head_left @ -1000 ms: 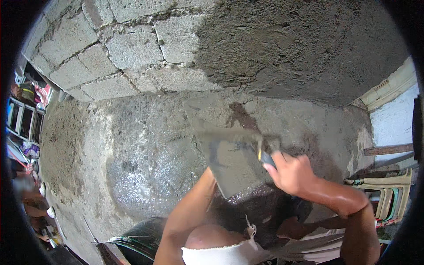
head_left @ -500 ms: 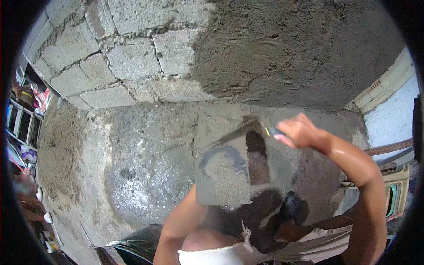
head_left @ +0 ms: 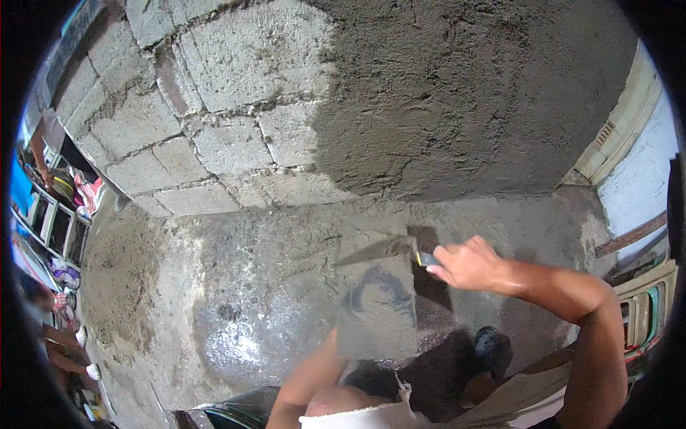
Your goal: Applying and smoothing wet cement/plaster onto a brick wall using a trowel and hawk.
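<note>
My right hand (head_left: 468, 263) is closed around the dark handle of a pointing trowel (head_left: 371, 252). The trowel's blade reaches left across the far part of a flat, grey rectangular mortar board (head_left: 379, 332). Wet mortar (head_left: 400, 247) lies on the board around the blade, and a dark wet ring marks its middle. From below, my left arm (head_left: 307, 375) runs up to the board's near left corner and holds it level. The fingers of my left hand are hidden under the board.
Ahead stands a block wall (head_left: 229, 146), its right part coated with wet mortar (head_left: 457, 107). A wet patch shines on the concrete floor (head_left: 236, 343). Plastic chairs (head_left: 650, 311) stand at right. A ladder-like frame (head_left: 61, 229) and another person's arm (head_left: 39, 154) are at far left.
My right hand has drawn the trowel nearer, and its blade now lies flatter across the board. The view has tilted up, showing more of the wall. A person's arm has appeared at far left.
</note>
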{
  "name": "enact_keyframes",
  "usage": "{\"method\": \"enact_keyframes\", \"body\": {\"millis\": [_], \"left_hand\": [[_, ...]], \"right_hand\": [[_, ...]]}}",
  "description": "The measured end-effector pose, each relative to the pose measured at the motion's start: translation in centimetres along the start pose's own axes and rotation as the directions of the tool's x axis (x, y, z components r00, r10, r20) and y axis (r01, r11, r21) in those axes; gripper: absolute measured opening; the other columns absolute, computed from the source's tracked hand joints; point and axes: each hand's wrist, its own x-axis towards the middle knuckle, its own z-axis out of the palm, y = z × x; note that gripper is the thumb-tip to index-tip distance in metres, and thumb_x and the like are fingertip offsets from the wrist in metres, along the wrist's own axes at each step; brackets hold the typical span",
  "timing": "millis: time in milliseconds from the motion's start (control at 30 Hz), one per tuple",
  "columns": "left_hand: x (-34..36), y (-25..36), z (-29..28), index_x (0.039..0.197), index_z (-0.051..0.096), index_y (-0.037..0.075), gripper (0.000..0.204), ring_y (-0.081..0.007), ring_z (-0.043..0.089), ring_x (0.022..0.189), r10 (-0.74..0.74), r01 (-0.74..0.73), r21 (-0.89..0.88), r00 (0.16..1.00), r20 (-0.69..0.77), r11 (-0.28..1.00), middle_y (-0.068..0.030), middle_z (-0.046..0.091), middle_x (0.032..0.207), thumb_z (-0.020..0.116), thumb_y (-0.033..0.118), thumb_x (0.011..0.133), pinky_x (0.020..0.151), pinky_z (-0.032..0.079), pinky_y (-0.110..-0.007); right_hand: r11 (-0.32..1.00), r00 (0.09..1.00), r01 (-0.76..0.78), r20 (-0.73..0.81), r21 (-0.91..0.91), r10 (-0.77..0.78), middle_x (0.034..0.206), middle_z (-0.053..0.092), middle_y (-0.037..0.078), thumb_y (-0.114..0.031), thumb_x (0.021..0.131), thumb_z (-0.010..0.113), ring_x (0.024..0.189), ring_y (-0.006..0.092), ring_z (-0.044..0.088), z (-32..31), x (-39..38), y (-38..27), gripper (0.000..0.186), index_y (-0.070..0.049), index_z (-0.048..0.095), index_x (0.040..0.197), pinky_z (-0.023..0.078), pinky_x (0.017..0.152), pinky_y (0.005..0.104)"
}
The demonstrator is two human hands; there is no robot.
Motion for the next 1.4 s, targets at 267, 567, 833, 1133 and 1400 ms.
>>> {"method": "enact_keyframes", "body": {"millis": [267, 567, 833, 1133, 1400], "left_hand": [[-30.3, -1.1, -13.2, 0.127, 0.057, 0.006, 0.035, -0.0196, 0.062, 0.103, -0.015, 0.017, 0.046, 0.998, -0.053, 0.999, -0.0071, 0.063, 0.116, 0.054, 0.029, 0.100, 0.089, 0.054, -0.034], [-25.9, -0.3, -11.5, 0.126, 0.057, 0.007, 0.036, -0.0198, 0.062, 0.103, -0.025, 0.033, 0.088, 0.996, -0.082, 0.996, -0.0072, 0.063, 0.116, 0.054, 0.031, 0.100, 0.089, 0.053, -0.034], [-2.7, -1.9, 1.3, 0.126, 0.058, 0.007, 0.036, -0.0199, 0.062, 0.103, -0.033, 0.043, 0.037, 0.973, -0.230, 0.998, -0.0073, 0.063, 0.116, 0.054, 0.032, 0.100, 0.089, 0.053, -0.034], [8.0, 2.8, 2.5, 0.125, 0.058, 0.007, 0.037, -0.0200, 0.061, 0.103, -0.016, 0.024, 0.024, 0.959, -0.283, 0.999, -0.0075, 0.063, 0.116, 0.054, 0.034, 0.100, 0.090, 0.052, -0.034], [15.6, 6.7, 3.1, 0.125, 0.058, 0.008, 0.038, -0.0201, 0.061, 0.104, -0.003, -0.001, -0.012, 0.943, -0.332, 1.000, -0.0076, 0.063, 0.116, 0.054, 0.036, 0.100, 0.090, 0.052, -0.034]], "right_hand": [[0.995, 0.979, 0.049, 0.193, 0.091, -0.066, 0.074, 0.066, 0.016, -0.046, 0.097, 0.054, 0.061, 0.0373, 0.066, -2.7, -6.7, -3.3, 0.041, -0.005, 0.053, 0.092, 0.051, 0.054, 0.0491], [0.992, 0.955, -0.032, 0.298, 0.124, -0.006, 0.075, 0.066, 0.018, -0.047, 0.097, 0.052, 0.064, 0.0416, 0.066, -0.7, -10.1, -0.9, 0.045, -0.002, 0.053, 0.091, 0.051, 0.057, 0.0524], [0.981, 0.948, -0.067, 0.319, 0.181, 0.006, 0.073, 0.066, 0.019, -0.045, 0.095, 0.057, 0.063, 0.0439, 0.065, 3.4, -9.4, 0.5, 0.042, -0.003, 0.052, 0.095, 0.050, 0.062, 0.0553], [0.990, 0.954, -0.094, 0.294, 0.107, 0.059, 0.061, 0.062, 0.016, -0.042, 0.095, 0.058, 0.055, 0.0407, 0.063, 7.9, -3.9, 4.8, 0.036, -0.006, 0.050, 0.095, 0.051, 0.056, 0.0495], [0.958, 0.953, -0.279, -0.141, -0.069, 0.268, 0.069, 0.065, 0.020, -0.033, 0.100, 0.053, 0.059, 0.0422, 0.063, 13.4, 9.0, 13.6, 0.030, -0.004, 0.050, 0.097, 0.051, 0.055, 0.0511]]}}
